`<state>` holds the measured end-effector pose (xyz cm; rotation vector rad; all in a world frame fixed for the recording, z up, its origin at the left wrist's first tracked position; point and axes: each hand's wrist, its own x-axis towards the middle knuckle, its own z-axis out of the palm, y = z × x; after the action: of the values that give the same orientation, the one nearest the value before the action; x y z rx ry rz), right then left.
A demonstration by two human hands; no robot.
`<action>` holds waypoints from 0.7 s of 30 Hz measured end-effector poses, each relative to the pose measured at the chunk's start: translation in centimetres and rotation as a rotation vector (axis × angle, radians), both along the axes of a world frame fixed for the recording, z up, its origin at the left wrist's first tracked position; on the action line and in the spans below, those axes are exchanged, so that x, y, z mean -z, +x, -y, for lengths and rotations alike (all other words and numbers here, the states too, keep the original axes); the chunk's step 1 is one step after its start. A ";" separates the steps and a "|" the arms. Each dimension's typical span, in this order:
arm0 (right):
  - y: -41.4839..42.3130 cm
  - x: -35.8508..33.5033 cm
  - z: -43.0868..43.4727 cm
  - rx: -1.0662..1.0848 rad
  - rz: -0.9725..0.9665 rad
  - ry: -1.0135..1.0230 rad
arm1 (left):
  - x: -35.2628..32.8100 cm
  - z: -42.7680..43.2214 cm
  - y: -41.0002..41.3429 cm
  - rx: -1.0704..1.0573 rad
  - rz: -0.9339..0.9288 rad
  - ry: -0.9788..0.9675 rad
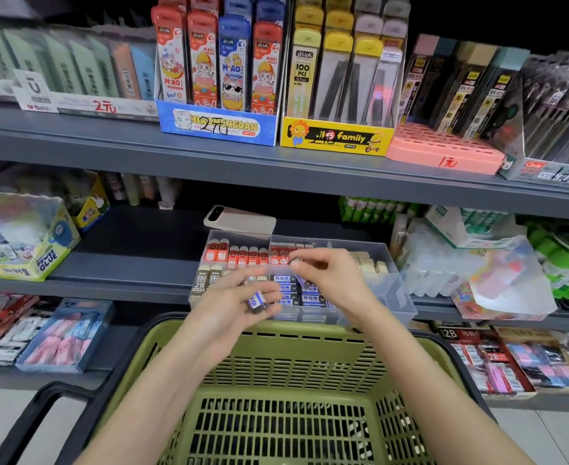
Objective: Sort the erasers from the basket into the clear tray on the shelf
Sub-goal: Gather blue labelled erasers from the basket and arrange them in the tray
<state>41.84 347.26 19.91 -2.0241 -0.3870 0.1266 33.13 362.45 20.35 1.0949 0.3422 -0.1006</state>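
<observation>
The left hand (236, 298) hovers over the near left of the clear tray (402, 298), its fingers (269, 308) curled round a blue-and-white eraser (255, 301). To its right, the right hand (326, 275) pinches a small item (295, 262), too blurred to name, above the tray's middle. The tray sits on the middle shelf (125, 263) and holds red-sleeved erasers (239, 255) far, blue-sleeved erasers (310, 298) near. The green basket (276, 332) stands just nearer, below the wrists.
</observation>
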 end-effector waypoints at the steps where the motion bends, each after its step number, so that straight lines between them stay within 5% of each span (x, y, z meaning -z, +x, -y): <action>1: 0.6 0.1 -0.2 -0.041 0.028 -0.108 | 0.0 -0.4 -0.2 -0.007 0.017 0.008; 10: 1.1 1.5 -2.2 -0.233 0.151 -0.530 | 0.8 -2.5 -0.7 -0.039 0.058 0.156; 18: 0.2 1.0 -0.6 -0.138 0.188 -0.447 | 0.6 -2.4 -0.4 -0.035 0.043 0.228; 21: -0.9 -0.3 -0.4 -0.104 0.193 -0.236 | 0.5 -2.0 0.1 -0.021 0.044 0.272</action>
<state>40.97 347.68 20.17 -2.2569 -0.6236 0.0422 33.19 364.49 19.83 1.3599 0.3344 -0.0106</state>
